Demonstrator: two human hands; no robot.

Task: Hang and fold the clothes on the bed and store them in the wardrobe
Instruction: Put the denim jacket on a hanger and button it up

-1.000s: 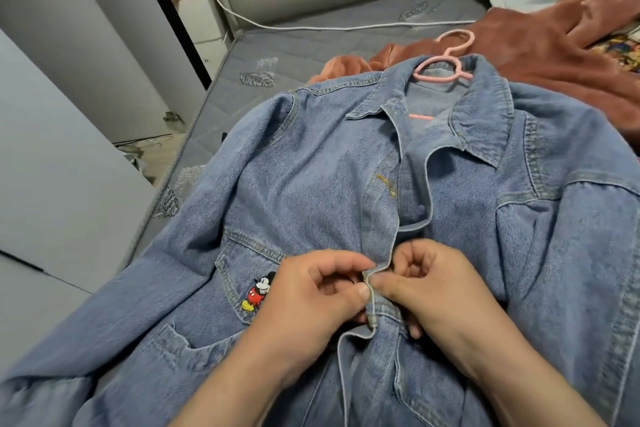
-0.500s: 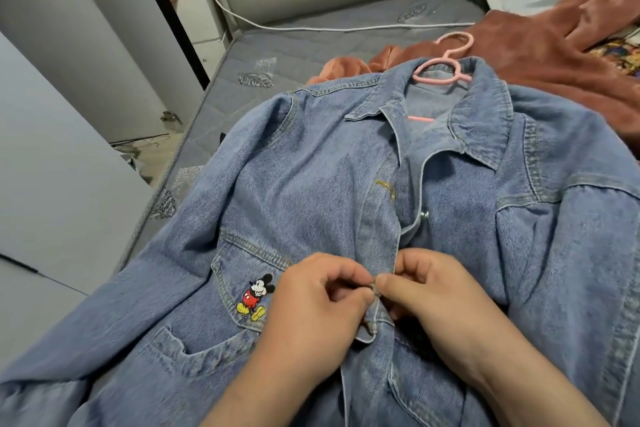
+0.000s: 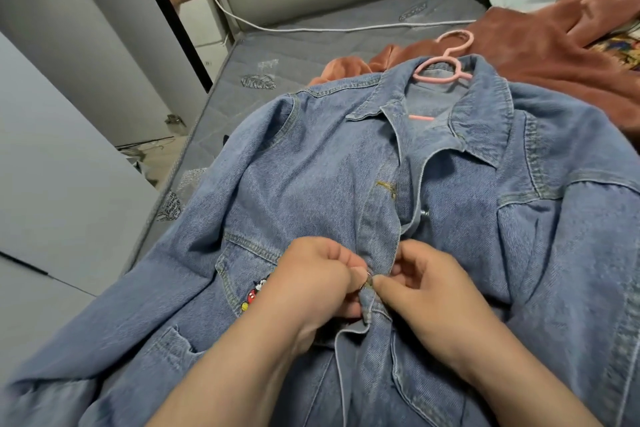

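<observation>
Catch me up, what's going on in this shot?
A person is buttoning a denim jacket that lies front-up on the bed, with a pink hanger already inside its collar. The left hand and right hand both pinch the front edges around a metal button at mid-chest. The button above is undone. A brown garment lies behind it.

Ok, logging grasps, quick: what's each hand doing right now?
Left hand: pinching the jacket front edge.
Right hand: pinching it too, at the button.
</observation>
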